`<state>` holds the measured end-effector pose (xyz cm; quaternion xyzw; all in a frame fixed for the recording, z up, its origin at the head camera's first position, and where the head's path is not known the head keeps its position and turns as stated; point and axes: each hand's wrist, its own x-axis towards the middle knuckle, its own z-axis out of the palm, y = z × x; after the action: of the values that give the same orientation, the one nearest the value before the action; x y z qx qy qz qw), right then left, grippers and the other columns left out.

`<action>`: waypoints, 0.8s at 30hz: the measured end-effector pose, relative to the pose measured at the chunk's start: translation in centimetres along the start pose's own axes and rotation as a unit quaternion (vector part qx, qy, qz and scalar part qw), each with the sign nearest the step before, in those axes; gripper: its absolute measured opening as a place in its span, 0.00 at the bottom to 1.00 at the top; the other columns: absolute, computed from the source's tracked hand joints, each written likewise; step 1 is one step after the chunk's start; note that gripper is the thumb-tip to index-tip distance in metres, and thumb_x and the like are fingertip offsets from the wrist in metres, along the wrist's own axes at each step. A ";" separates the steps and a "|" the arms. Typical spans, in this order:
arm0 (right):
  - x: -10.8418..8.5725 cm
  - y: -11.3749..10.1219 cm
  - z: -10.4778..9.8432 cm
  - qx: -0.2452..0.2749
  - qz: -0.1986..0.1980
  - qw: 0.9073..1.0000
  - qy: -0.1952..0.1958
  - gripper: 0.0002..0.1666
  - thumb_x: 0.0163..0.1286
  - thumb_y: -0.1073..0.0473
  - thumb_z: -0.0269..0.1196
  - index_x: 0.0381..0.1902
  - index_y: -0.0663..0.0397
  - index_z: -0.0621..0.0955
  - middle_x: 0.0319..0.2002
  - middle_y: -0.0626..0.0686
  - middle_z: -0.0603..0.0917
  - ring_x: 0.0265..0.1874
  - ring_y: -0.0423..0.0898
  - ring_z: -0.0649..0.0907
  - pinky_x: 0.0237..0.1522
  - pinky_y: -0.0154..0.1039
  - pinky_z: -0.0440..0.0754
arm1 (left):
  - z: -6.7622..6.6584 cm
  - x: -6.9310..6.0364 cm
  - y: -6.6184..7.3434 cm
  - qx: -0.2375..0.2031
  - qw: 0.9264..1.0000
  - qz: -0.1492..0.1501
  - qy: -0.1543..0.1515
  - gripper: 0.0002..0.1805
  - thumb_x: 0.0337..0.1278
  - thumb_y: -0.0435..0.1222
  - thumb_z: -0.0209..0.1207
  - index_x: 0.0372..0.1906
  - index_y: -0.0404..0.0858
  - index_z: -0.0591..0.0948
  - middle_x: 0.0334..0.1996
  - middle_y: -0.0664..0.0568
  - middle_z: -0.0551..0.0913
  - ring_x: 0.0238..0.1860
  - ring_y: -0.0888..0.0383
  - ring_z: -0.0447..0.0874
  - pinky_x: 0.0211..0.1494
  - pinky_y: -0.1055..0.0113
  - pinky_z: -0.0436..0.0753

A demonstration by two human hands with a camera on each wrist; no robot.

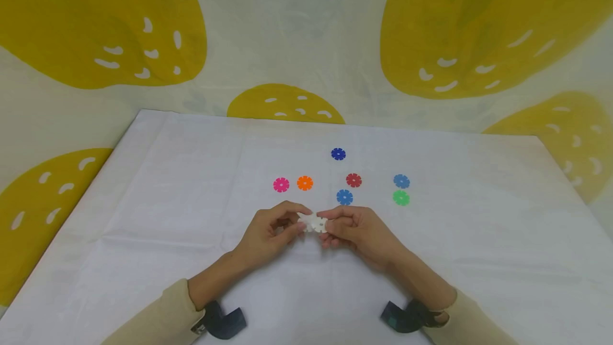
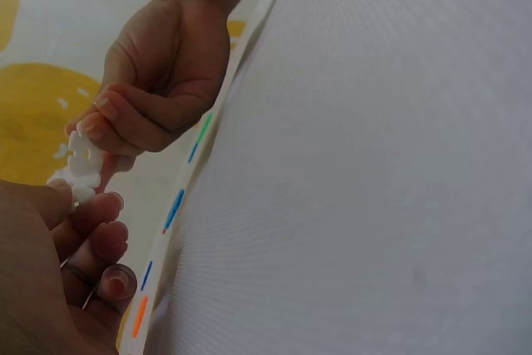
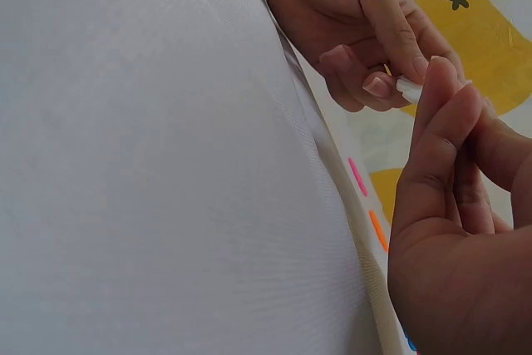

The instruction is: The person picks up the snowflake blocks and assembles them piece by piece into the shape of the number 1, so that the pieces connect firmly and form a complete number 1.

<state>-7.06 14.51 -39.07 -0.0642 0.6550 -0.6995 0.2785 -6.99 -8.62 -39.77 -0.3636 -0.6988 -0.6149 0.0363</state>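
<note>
White notched interlocking discs [image 1: 313, 222], seemingly two set at an angle to each other, are held off the table between both hands. My left hand [image 1: 273, 232] pinches their left side between thumb and fingers. On the right side, my right hand [image 1: 361, 234] pinches them with thumb and index finger, its other fingers curled below. The left wrist view shows the white discs [image 2: 83, 160] between the fingertips of both hands. In the right wrist view only a sliver of white disc [image 3: 408, 90] shows; fingers hide the rest, and whether the discs are fully interlocked I cannot tell.
Beyond the hands, loose discs lie flat on the white-covered table [image 1: 158, 190]: pink [image 1: 281, 185], orange [image 1: 305, 183], dark blue [image 1: 338, 154], red [image 1: 354, 180], green [image 1: 401, 198], and lighter blue ones [image 1: 344, 197]. A fruit-patterned cloth [image 1: 292, 31] hangs behind the table's far edge.
</note>
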 end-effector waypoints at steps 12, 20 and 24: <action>0.1 0.1 -0.2 0.008 0.013 1.000 0.014 0.23 0.68 0.60 0.62 0.57 0.67 0.75 0.41 0.62 0.85 0.40 0.55 0.86 0.44 0.37 0.82 | -0.1 0.3 1.3 0.035 0.998 -0.059 -0.007 0.19 0.52 0.19 0.61 0.51 0.28 0.75 0.27 0.45 0.79 0.23 0.53 0.78 0.29 0.67 0.79; 0.0 0.0 -0.1 0.038 0.018 0.999 0.011 0.25 0.68 0.60 0.62 0.58 0.69 0.74 0.40 0.62 0.85 0.39 0.53 0.86 0.43 0.35 0.82 | -0.1 0.3 1.2 0.046 0.996 -0.069 -0.011 0.22 0.52 0.20 0.61 0.53 0.29 0.74 0.31 0.45 0.80 0.27 0.56 0.79 0.32 0.67 0.80; 0.0 0.1 -0.1 0.049 0.017 0.999 0.007 0.25 0.69 0.60 0.61 0.59 0.70 0.73 0.40 0.61 0.85 0.38 0.52 0.86 0.44 0.35 0.82 | 0.0 0.2 1.1 0.054 0.996 -0.067 -0.007 0.21 0.52 0.21 0.61 0.54 0.31 0.74 0.32 0.46 0.80 0.27 0.58 0.77 0.33 0.68 0.79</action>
<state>-7.15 14.62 -39.18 -0.0346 0.6227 -0.7264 0.2889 -6.59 -8.57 -38.76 -0.3181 -0.7539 -0.5748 0.0094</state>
